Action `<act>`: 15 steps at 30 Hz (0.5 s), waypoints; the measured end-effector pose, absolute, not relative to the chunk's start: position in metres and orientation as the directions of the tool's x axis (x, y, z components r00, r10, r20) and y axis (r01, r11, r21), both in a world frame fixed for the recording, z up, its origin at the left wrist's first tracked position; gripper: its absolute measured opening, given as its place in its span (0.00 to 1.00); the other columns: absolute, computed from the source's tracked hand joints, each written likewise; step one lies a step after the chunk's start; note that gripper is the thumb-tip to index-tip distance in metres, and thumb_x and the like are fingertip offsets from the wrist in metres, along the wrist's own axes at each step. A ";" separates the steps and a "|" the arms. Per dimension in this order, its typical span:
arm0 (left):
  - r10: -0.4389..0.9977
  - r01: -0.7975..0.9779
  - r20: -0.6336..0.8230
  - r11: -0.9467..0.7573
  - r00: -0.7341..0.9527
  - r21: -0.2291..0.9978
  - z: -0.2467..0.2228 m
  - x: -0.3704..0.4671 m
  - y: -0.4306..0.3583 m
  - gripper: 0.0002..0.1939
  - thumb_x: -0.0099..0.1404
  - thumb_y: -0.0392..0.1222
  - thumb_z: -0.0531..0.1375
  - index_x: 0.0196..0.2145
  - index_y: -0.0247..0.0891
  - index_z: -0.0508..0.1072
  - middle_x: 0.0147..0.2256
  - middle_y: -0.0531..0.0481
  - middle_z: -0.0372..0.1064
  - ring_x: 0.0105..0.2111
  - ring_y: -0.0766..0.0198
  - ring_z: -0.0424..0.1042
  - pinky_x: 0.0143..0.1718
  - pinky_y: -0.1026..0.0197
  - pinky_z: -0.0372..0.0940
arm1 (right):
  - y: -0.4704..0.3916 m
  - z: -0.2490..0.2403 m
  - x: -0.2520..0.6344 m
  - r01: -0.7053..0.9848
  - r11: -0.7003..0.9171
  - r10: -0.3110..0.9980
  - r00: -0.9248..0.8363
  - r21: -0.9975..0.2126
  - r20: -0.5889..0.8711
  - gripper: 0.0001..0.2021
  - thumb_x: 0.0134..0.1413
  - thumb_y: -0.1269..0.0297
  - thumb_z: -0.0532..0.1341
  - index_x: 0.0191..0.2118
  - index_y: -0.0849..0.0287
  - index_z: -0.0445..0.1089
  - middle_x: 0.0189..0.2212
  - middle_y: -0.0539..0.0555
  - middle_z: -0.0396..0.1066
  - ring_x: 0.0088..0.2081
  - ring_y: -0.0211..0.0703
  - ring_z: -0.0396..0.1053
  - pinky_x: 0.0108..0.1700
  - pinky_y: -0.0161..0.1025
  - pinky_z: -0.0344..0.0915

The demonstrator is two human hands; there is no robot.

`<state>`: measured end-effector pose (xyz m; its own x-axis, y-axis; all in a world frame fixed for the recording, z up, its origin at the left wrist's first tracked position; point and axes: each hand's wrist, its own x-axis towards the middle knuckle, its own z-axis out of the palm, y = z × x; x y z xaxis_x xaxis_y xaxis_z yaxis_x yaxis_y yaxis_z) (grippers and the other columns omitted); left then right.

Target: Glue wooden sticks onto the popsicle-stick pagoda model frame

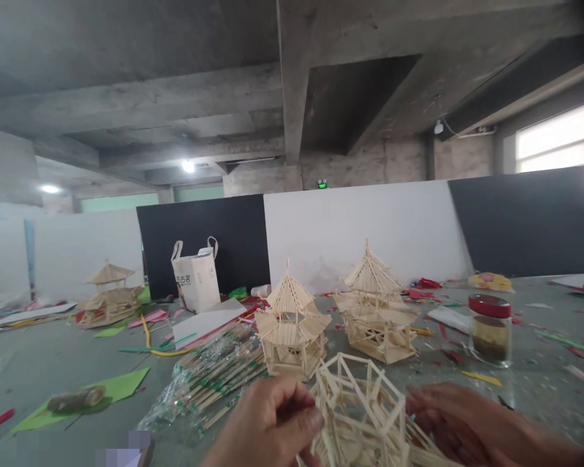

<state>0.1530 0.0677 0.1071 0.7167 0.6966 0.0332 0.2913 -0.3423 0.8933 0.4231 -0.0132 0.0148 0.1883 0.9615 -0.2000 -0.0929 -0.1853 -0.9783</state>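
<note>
An unroofed pavilion frame of pale wooden sticks (388,425) is at the bottom centre, its lower part cut off by the picture's edge. My left hand (277,421) is closed at its left side, thumb and forefinger bent together against the sticks. On the right side, my right hand (472,421) curls its fingers against the frame, with some fingertips hidden behind the sticks. Just beyond stand two roofed stick pavilions, a nearer pavilion (292,324) and a farther pavilion (377,308).
Wrapped bundles of sticks (224,366) lie to the left. A red-lidded jar (490,331) stands at right. Farther off are a white paper bag (197,282) and another pavilion model (109,295). Green paper (121,383) and coloured scraps litter the table; upright panels (360,233) border the back.
</note>
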 end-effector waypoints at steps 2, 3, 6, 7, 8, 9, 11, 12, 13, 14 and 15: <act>0.668 0.315 0.137 -0.509 0.732 0.801 0.129 0.153 0.074 0.12 0.55 0.48 0.58 0.25 0.35 0.68 0.20 0.54 0.65 0.22 0.70 0.64 0.24 0.67 0.56 | -0.011 0.022 0.422 -0.049 -0.168 0.975 0.140 -0.985 -0.173 0.28 0.31 0.35 0.61 0.27 0.57 0.72 0.23 0.52 0.67 0.20 0.35 0.59 0.19 0.29 0.53; 0.633 0.334 0.153 -0.581 0.759 0.742 0.140 0.156 0.077 0.11 0.55 0.47 0.58 0.25 0.35 0.69 0.21 0.55 0.65 0.22 0.70 0.63 0.25 0.67 0.55 | -0.010 0.025 0.421 -0.018 -0.166 0.979 0.118 -0.986 -0.167 0.28 0.31 0.34 0.61 0.26 0.58 0.71 0.22 0.52 0.66 0.20 0.35 0.60 0.19 0.30 0.53; 0.537 0.392 0.060 -0.683 0.842 0.616 0.170 0.173 0.087 0.10 0.53 0.45 0.60 0.27 0.36 0.73 0.22 0.55 0.66 0.23 0.70 0.62 0.24 0.66 0.54 | -0.009 0.029 0.419 0.054 -0.163 0.983 0.095 -0.985 -0.158 0.30 0.28 0.31 0.59 0.25 0.57 0.70 0.20 0.50 0.64 0.18 0.36 0.60 0.18 0.31 0.54; 0.507 0.401 0.016 -0.701 0.862 0.591 0.175 0.180 0.089 0.09 0.52 0.45 0.60 0.27 0.36 0.74 0.22 0.55 0.66 0.23 0.70 0.62 0.24 0.67 0.54 | -0.009 0.030 0.419 0.054 -0.161 0.983 0.099 -0.985 -0.156 0.30 0.28 0.31 0.59 0.25 0.56 0.69 0.20 0.49 0.63 0.18 0.36 0.60 0.18 0.31 0.55; 0.477 0.404 -0.023 -0.716 0.878 0.569 0.179 0.187 0.091 0.09 0.51 0.44 0.61 0.27 0.36 0.75 0.21 0.55 0.66 0.23 0.70 0.62 0.24 0.67 0.54 | -0.008 0.029 0.419 0.059 -0.157 0.983 0.105 -0.986 -0.150 0.29 0.29 0.31 0.58 0.25 0.56 0.69 0.20 0.49 0.63 0.19 0.36 0.60 0.19 0.31 0.55; 0.453 0.403 -0.052 -0.729 0.890 0.553 0.180 0.194 0.093 0.09 0.50 0.44 0.61 0.27 0.36 0.75 0.21 0.55 0.66 0.23 0.70 0.63 0.24 0.67 0.55 | -0.008 0.028 0.419 0.078 -0.155 0.983 0.107 -0.985 -0.146 0.29 0.30 0.31 0.57 0.25 0.56 0.69 0.20 0.49 0.63 0.18 0.36 0.60 0.19 0.31 0.55; 0.420 0.396 -0.078 -0.756 0.904 0.521 0.178 0.203 0.094 0.09 0.49 0.44 0.62 0.27 0.36 0.76 0.21 0.55 0.66 0.23 0.70 0.63 0.23 0.67 0.54 | -0.006 0.024 0.420 0.132 -0.166 0.983 0.102 -0.977 -0.153 0.30 0.33 0.31 0.55 0.25 0.57 0.69 0.19 0.51 0.64 0.17 0.35 0.59 0.18 0.31 0.53; 0.412 0.396 -0.084 -0.767 0.907 0.505 0.176 0.206 0.094 0.09 0.49 0.44 0.62 0.27 0.36 0.76 0.20 0.55 0.66 0.22 0.70 0.63 0.22 0.67 0.54 | -0.004 0.021 0.420 0.160 -0.173 0.983 0.087 -0.972 -0.161 0.31 0.34 0.31 0.53 0.26 0.58 0.70 0.19 0.52 0.64 0.16 0.35 0.59 0.17 0.31 0.51; 0.407 0.396 -0.090 -0.777 0.909 0.490 0.174 0.208 0.094 0.09 0.49 0.44 0.62 0.26 0.36 0.77 0.20 0.55 0.66 0.22 0.70 0.62 0.21 0.67 0.53 | -0.004 0.019 0.421 0.184 -0.179 0.983 0.073 -0.966 -0.168 0.31 0.35 0.31 0.53 0.26 0.58 0.70 0.18 0.52 0.64 0.16 0.36 0.58 0.16 0.31 0.49; 0.407 0.401 -0.097 -0.783 0.908 0.476 0.172 0.209 0.094 0.09 0.48 0.44 0.62 0.26 0.36 0.77 0.19 0.55 0.66 0.21 0.70 0.62 0.20 0.67 0.53 | -0.003 0.017 0.421 0.197 -0.180 0.983 0.058 -0.964 -0.172 0.31 0.35 0.31 0.52 0.25 0.58 0.69 0.18 0.52 0.63 0.15 0.36 0.58 0.15 0.31 0.48; 0.407 0.407 -0.105 -0.788 0.907 0.462 0.171 0.209 0.093 0.09 0.48 0.43 0.62 0.26 0.36 0.77 0.19 0.55 0.65 0.21 0.70 0.62 0.19 0.68 0.53 | -0.003 0.016 0.422 0.201 -0.177 0.984 0.046 -0.963 -0.171 0.30 0.35 0.31 0.52 0.24 0.58 0.69 0.17 0.51 0.62 0.15 0.36 0.57 0.15 0.31 0.48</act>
<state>0.2092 0.0929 0.1707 0.9073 0.4072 -0.1047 0.4070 -0.7882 0.4617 0.4216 -0.0029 0.0161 0.0459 0.9841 -0.1713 0.2012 -0.1771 -0.9634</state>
